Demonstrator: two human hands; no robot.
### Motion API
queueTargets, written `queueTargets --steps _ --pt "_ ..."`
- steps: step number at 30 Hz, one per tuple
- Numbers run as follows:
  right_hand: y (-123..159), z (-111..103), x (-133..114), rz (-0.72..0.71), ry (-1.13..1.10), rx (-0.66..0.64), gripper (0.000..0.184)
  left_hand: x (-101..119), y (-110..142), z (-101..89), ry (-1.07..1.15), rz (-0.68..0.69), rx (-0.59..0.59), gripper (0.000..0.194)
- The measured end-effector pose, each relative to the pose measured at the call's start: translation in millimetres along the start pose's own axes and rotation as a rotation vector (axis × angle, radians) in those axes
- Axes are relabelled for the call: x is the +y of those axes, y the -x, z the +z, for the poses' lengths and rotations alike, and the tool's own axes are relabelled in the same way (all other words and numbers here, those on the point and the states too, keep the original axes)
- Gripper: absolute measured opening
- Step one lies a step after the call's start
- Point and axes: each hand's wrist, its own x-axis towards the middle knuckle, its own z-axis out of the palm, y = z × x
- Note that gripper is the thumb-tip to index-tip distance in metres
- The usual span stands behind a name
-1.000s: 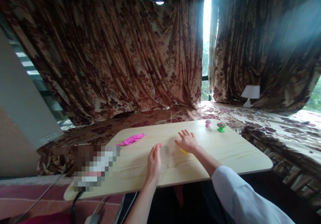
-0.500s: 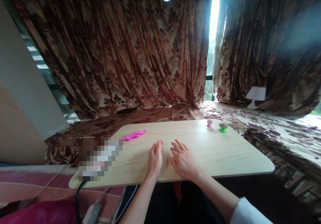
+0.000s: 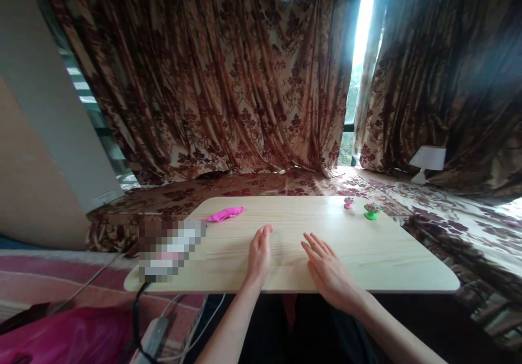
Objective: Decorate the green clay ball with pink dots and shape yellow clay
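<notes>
My left hand point(image 3: 259, 255) stands on its edge over the pale wooden table point(image 3: 399, 263), palm turned inward and fingers stretched out. My right hand point(image 3: 326, 263) is spread at the table's near side, fingers pointing forward and left. A gap lies between the two hands, and neither holds anything. Beyond my left hand, toward the far left, lies a soft-looking bright pink piece point(image 3: 226, 214); its kind is unclear. At the far right stand a small pink figure point(image 3: 348, 202) and a green, mushroom-shaped piece point(image 3: 372, 211) dotted with pink.
A pixelated object point(image 3: 173, 252) with a black cable sits at the table's left end. Below it, a white power strip point(image 3: 153, 337) and a magenta bag point(image 3: 69, 334) lie on striped bedding. A white lamp point(image 3: 428, 160) stands on the patterned ledge behind, before long curtains point(image 3: 244, 81).
My right hand has moved right, away from my left hand, widening the gap between them. The whole view has shifted slightly; the pieces on the table keep their places.
</notes>
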Motion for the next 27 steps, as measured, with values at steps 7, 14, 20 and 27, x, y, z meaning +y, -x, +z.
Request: queueTargets --steps 7,14,20,27 --pt "-59 19 -35 0.041 0.036 0.063 0.043 -8 -5 -0.6 0.011 0.034 0.004 0.038" --pt "-90 4 34 0.279 0.064 -0.049 0.050 -17 -9 -2.7 0.035 0.003 -0.017 0.038" --pt "9 -5 41 0.083 0.006 0.006 0.048 -13 -5 -1.1 0.054 0.006 -0.007 0.037" --pt "-13 9 -36 -0.080 -0.005 0.062 0.041 -12 -6 -0.5 0.028 0.016 0.013 0.038"
